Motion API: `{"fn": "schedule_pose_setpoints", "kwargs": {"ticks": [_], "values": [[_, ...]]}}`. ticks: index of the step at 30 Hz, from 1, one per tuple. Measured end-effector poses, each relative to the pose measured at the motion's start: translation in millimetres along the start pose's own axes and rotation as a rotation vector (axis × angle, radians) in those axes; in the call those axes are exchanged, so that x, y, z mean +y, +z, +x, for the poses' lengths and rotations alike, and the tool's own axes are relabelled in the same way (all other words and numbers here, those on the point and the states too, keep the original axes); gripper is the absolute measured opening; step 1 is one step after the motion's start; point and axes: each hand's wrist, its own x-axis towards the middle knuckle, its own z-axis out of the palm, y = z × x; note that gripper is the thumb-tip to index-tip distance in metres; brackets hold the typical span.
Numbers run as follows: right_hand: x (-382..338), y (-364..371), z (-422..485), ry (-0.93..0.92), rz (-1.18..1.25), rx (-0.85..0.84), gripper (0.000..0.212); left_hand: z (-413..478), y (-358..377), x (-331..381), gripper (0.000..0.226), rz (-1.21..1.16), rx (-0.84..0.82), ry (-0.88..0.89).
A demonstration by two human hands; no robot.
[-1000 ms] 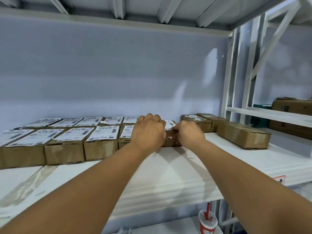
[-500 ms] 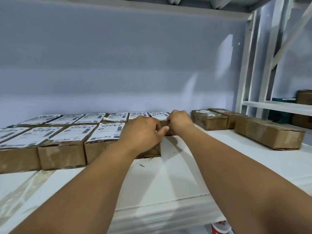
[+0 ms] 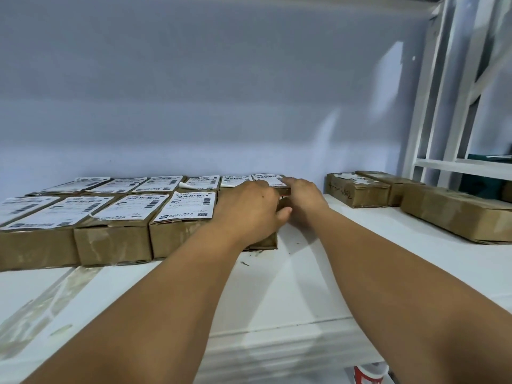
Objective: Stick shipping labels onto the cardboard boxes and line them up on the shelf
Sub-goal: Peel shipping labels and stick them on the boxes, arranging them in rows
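Cardboard of the end box (image 3: pixel 264 242) in the front row shows only at its lower right corner. My left grip (image 3: pixel 249 209) lies across the rest of it, thumb laid against the box's right side. The other fingers are hidden behind my knuckles, so I cannot tell whether that grip is closed on it. My right grip (image 3: pixel 304 198) sits just beyond, at centre frame, with fingertips (image 3: pixel 296 182) on the right end of the last back-row box (image 3: pixel 268 179). Its thumb is out of sight, so I cannot tell whether it clasps or merely touches. The print on the labels is too small to read. A red and white cup (image 3: pixel 368 376) is cut off by the bottom edge, and something dark green (image 3: pixel 482 184) by the right edge.

The shelf (image 3: pixel 304 273) is white and smooth, with a streak of clear tape residue (image 3: pixel 55 295) at lower left and a few dark specks near the end box. A plain pale wall (image 3: pixel 221 92) closes the back, and white metal uprights (image 3: pixel 432 106) rise at upper right.

Two rows of labelled boxes (image 3: pixel 116 234) fill the left half, touching side to side. They are squat brown cardboard, creased and glossy with tape, each topped by a white label, one curling at a corner. Three unlabelled boxes (image 3: pixel 454 214) lie well apart at right, one bearing torn white paper scraps.
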Motion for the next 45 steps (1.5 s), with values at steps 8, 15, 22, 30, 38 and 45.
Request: {"fn": "schedule_pose_setpoints", "kwargs": {"ticks": [8, 15, 22, 30, 38, 45], "values": [[18, -21, -11, 0.269, -0.036, 0.171, 0.056, -2, 3, -3, 0.041, -0.079, 0.008, 0.031], [71, -39, -8, 0.428, -0.380, 0.025, 0.064, -2, 4, -2, 0.038, -0.030, 0.015, 0.043], [65, -34, -7, 0.441, -0.380, 0.079, 0.047, -2, 4, 0, 0.037, -0.067, 0.051, 0.037], [42, -53, -30, 0.317, -0.413, 0.071, 0.033, -5, -3, 6, 0.035, -0.142, 0.328, 0.165], [9, -86, -106, 0.231, -0.514, 0.023, 0.040, -27, -10, 45, 0.026, -0.344, 0.070, 0.223], [-7, -98, -160, 0.181, -0.339, 0.055, 0.046, -64, -23, 67, 0.027, -0.736, -0.283, -0.149]]}}
